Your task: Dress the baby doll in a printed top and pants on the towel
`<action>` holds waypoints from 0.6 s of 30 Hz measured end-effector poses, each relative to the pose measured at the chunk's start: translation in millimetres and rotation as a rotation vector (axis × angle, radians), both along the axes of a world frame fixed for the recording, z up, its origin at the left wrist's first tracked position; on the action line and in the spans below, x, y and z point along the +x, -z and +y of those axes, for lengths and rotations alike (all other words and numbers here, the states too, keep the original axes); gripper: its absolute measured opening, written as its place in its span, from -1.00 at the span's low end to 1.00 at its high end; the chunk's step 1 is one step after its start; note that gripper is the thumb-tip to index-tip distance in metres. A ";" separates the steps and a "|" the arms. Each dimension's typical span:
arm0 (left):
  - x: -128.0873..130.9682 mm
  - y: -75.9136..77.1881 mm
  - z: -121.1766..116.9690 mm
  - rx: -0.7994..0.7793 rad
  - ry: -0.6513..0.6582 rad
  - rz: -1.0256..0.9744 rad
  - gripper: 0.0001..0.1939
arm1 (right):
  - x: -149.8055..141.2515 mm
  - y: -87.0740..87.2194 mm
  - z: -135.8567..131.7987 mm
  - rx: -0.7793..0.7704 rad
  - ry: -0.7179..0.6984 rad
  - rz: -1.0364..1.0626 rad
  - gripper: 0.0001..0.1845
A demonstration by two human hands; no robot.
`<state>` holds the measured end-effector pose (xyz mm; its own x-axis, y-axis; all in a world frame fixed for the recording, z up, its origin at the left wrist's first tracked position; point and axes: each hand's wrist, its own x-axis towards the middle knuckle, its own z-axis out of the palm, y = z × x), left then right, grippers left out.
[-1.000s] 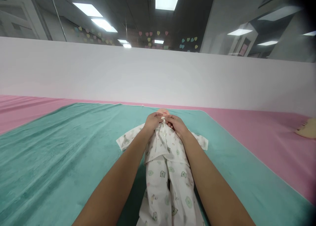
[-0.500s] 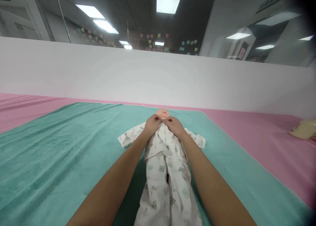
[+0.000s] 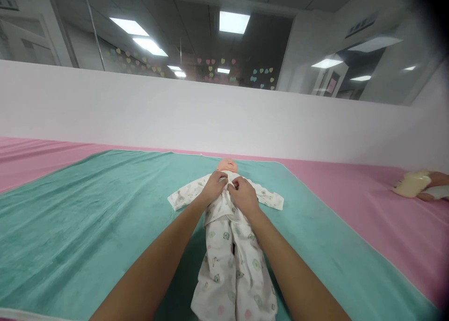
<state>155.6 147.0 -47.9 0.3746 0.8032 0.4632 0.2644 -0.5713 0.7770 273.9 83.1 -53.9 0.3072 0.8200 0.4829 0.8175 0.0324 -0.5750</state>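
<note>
A baby doll [image 3: 227,165] lies on its back, its head away from me, dressed in a white printed pajama top [image 3: 219,212] and matching pants [image 3: 220,265]. Both sleeves spread out to the sides. My left hand [image 3: 215,185] pinches the front of the top on its left side, just below the neck. Close beside it, my right hand [image 3: 243,194] has thumb and fingers bent together at the front opening, a little lower on the chest. Any fastener between the fingertips is too small to make out.
The doll rests on a teal blanket [image 3: 105,227] laid over a pink sheet [image 3: 365,194]. A white wall [image 3: 175,110] with glass above stands behind. At the far right edge, a pale yellow object [image 3: 412,184] touches what looks like another doll's limb.
My hands have moved from the collar slightly down the chest, the right hand lower than the left. More of the doll's head shows. The view has tilted and shifted a little.
</note>
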 end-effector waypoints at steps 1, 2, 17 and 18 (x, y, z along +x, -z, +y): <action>-0.7 0.7 -0.1 -0.003 0.005 -0.003 -0.81 | 2.8 -0.5 2.3 -0.007 0.008 0.027 -0.89; -1.6 1.1 -0.4 -0.008 0.013 -0.004 -0.79 | 6.3 -0.8 4.4 -0.012 0.010 0.057 -0.89; -7.1 -5.4 -5.2 -0.087 0.095 -0.016 -0.86 | 11.6 1.4 -9.2 0.114 -0.160 0.134 -0.75; -6.7 -5.8 -5.5 -0.083 0.091 -0.012 -0.87 | 12.2 1.9 -8.6 0.103 -0.165 0.143 -0.76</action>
